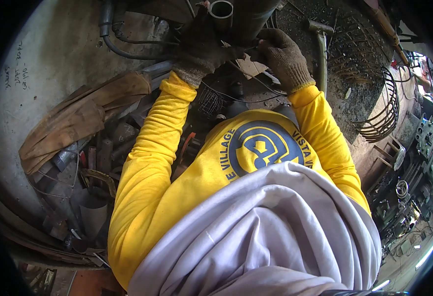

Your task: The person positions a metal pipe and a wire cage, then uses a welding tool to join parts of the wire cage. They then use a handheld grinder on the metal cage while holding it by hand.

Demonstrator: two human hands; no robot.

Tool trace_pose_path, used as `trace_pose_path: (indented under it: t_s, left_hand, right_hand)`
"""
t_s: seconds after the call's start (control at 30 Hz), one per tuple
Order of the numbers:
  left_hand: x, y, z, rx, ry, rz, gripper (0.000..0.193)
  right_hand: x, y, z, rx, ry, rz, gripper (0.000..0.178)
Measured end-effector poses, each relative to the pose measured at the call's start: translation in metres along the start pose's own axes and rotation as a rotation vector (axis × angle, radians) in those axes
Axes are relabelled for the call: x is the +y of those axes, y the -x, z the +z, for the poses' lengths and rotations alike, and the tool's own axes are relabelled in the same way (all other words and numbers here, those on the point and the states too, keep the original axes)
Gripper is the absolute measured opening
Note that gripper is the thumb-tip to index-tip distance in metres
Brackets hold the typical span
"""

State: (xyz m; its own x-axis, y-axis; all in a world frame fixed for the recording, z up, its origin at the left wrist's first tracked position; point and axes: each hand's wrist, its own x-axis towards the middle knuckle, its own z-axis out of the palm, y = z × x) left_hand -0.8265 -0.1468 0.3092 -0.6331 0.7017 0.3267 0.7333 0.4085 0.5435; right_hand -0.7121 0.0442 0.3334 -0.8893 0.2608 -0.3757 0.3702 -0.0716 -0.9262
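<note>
Both my hands wear brown knit work gloves and reach to the far side of the view. My left hand (199, 54) lies in deep shadow just below a short open-ended pipe (221, 10); its fingers point right and look pressed together. My right hand (284, 56) is curled, with thumb and fingers pinched beside a large dark cylinder (251, 22). Whatever lies between the fingertips of the two hands is too dark and small to name. A tan piece that looks like cardboard (250, 66) shows under the gap between the hands, with thin wires nearby.
A hammer (321, 54) stands right of my right hand. Wire mesh (352, 49) and a curved metal cage (386, 108) lie beyond it. Brown heavy cloth (83, 111) drapes over scrap at left, near a pale wall panel (38, 93). A thick cable (120, 52) runs toward my left hand.
</note>
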Motion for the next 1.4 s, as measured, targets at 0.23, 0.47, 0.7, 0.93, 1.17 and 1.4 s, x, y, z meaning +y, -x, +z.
trace_pose_path:
  t_s: [0.23,0.47,0.7,0.93,1.17,1.4]
  left_hand:
    - [0.002,-0.003,-0.005,0.022,-0.232,0.110,0.060]
    - [0.002,0.010,0.003,0.208,-0.253,0.086,0.063]
    - [0.039,0.041,0.014,0.301,-0.135,0.068,0.048]
    - [0.046,0.031,-0.004,0.193,-0.183,0.152,0.022]
    - [0.048,0.075,-0.026,0.268,0.047,-0.102,0.013]
    - [0.075,0.071,0.001,0.294,1.238,-1.018,0.017]
  right_hand:
    - [-0.005,0.003,-0.002,-0.058,-0.056,-0.035,0.032]
    - [-0.007,0.002,-0.004,-0.057,0.069,-0.063,0.034]
    - [-0.009,0.003,-0.008,-0.114,-0.027,-0.056,0.035]
    - [-0.013,0.007,-0.004,-0.190,-0.124,-0.062,0.043]
    - [-0.015,0.020,-0.015,-0.068,-0.074,-0.015,0.055]
    - [-0.022,0.031,-0.003,-0.174,0.256,0.077,0.046]
